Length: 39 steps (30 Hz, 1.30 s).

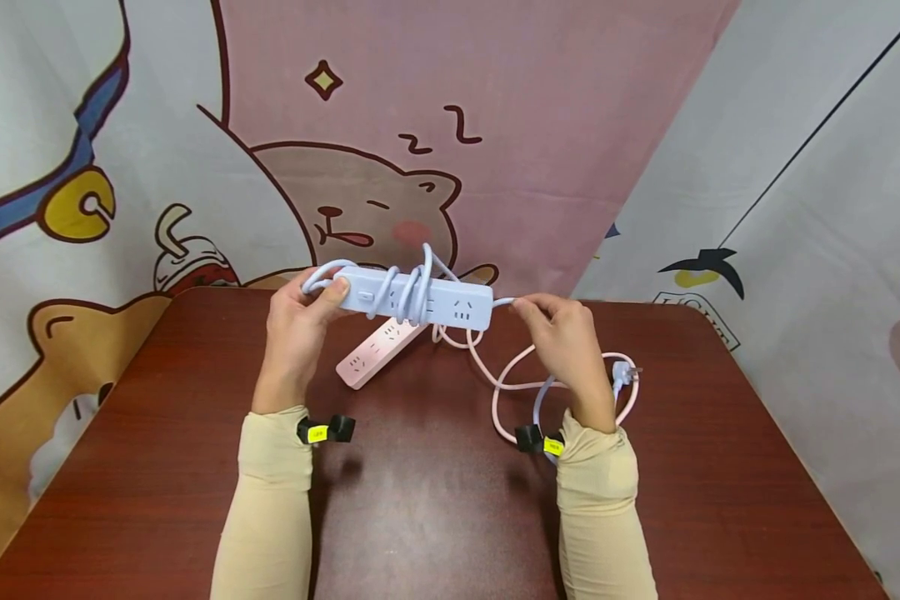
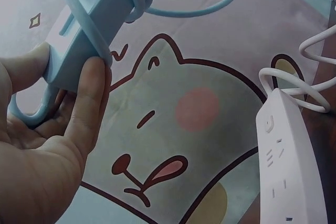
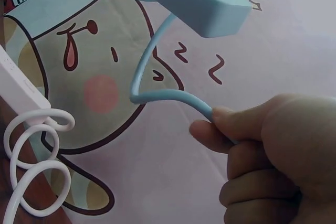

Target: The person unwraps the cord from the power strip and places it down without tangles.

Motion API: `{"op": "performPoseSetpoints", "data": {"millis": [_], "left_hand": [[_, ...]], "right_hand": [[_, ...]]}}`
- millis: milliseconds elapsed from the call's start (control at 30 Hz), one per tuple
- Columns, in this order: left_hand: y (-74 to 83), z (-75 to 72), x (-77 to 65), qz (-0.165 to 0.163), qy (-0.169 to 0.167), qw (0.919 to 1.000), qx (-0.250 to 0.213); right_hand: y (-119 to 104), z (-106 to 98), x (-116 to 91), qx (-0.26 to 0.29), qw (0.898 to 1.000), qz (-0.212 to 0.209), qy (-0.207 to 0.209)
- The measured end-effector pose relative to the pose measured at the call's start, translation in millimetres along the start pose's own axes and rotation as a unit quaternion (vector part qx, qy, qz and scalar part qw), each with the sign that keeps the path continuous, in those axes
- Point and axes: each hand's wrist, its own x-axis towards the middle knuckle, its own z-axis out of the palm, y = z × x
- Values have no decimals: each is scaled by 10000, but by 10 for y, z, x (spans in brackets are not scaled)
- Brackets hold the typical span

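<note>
A light-blue power strip (image 1: 461, 305) is held up above the table, with several turns of its own cord (image 1: 417, 296) wrapped round its middle. My left hand (image 1: 297, 337) grips its left end, thumb on the near face; in the left wrist view the fingers (image 2: 92, 93) lie along its side and a loop of cord passes behind. My right hand (image 1: 570, 337) pinches the blue cord off the strip's right end. The right wrist view shows that cord (image 3: 173, 95) bending from behind the strip to the thumb and forefinger. The blue plug (image 1: 622, 373) lies beyond the right wrist.
A pink power strip (image 1: 378, 352) lies on the brown table (image 1: 420, 500) below and behind the blue one. Its pink cord (image 1: 495, 408) spreads in loose loops to the right, around and under my right forearm. A printed cartoon curtain (image 1: 555, 125) hangs behind the table.
</note>
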Motion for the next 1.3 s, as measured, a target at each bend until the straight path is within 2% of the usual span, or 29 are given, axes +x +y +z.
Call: {"op": "performPoseSetpoints", "data": {"millis": [200, 333, 467, 733, 1000, 1167, 1300], "left_hand": [[2, 3, -4, -9, -160, 9997, 176], [-9, 2, -2, 3, -160, 9994, 304], [-22, 1, 3, 50, -152, 9987, 478], [-45, 22, 18, 57, 65, 9965, 837], [-56, 41, 17, 9, 282, 9921, 1219], [-58, 55, 32, 19, 666, 9921, 1061], [-58, 59, 51, 56, 948, 9926, 756]], "right_hand": [[2, -2, 9, 253, 9969, -44, 744], [-7, -16, 12, 670, 9902, -41, 1224], [-35, -41, 3, 1138, 9824, -83, 1479], [-112, -88, -31, 1897, 9697, -326, 1507], [-175, -132, -58, 2517, 9578, -455, 1311], [-191, -198, -91, 2698, 9562, -313, 1094], [-199, -264, -121, 2828, 9545, -282, 906]]}}
